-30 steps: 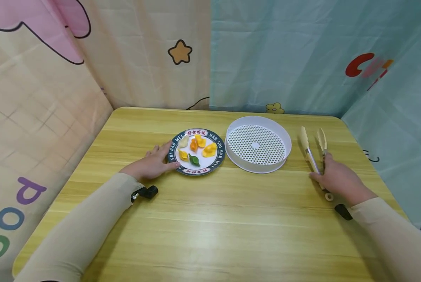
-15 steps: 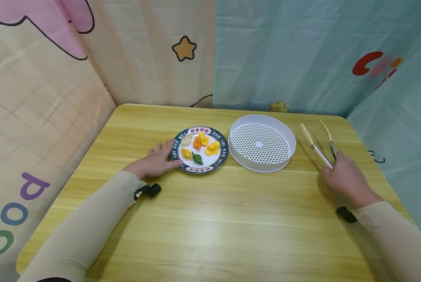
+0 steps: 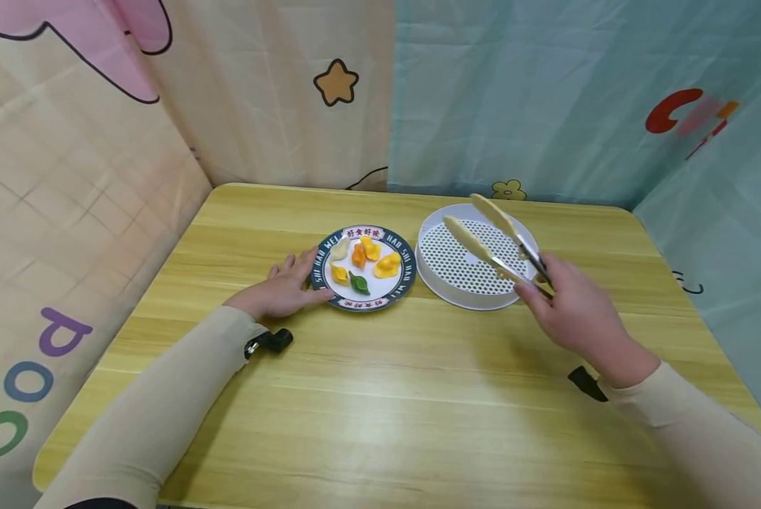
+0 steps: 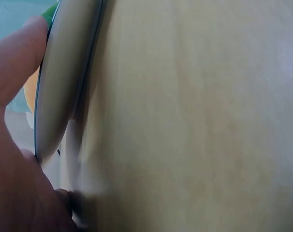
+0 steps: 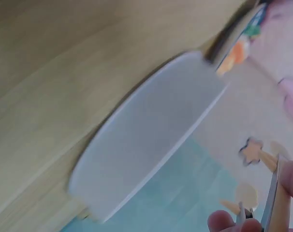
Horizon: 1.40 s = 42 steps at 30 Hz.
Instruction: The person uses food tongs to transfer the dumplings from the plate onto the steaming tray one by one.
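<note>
- Tongs (image 3: 472,243): being gripped in the right hand (image 3: 576,309), hovering over the white perforated tray (image 3: 463,297) with tips parted.
- Left hand (image 3: 281,290): touching the left rim of the patterned plate (image 3: 407,272) with fingers extended and thumb over the edge.
- Dumpling shapes (image 3: 387,266) in yellow, orange, green and white: lying on the plate, just left of the tray.
- Wood-grained table (image 3: 368,396): standing beneath plate and tray.
- Printed curtains (image 3: 514,92): hanging behind the table.

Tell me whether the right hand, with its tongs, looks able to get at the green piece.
Probably yes: the right hand holds the tongs spread over the white strainer, nothing covers the green piece, and the left hand is at the opposite rim of the plate.
</note>
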Each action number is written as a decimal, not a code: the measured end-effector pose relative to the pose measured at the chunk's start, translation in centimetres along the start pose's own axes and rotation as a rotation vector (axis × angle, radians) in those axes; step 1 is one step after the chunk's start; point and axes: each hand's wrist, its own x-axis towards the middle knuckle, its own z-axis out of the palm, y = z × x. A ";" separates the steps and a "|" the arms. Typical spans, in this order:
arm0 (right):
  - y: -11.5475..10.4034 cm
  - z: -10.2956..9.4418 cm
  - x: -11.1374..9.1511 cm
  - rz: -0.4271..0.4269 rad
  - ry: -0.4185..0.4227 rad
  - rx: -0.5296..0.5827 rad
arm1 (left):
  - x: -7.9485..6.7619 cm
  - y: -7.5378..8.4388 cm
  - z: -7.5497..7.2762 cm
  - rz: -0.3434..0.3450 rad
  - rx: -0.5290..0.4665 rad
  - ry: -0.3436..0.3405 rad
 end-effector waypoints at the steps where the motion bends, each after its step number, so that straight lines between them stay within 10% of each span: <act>1: -0.9 0.3 0.1 -0.037 -0.015 -0.015 | 0.0 0.0 0.0 0.000 -0.001 -0.001; 15: -8.3 6.2 1.1 -0.199 -0.209 -0.104 | -0.2 0.2 0.0 0.012 -0.012 0.004; 42: -8.9 7.7 1.9 -0.242 -0.180 -0.287 | -0.2 0.3 0.2 0.001 0.005 0.002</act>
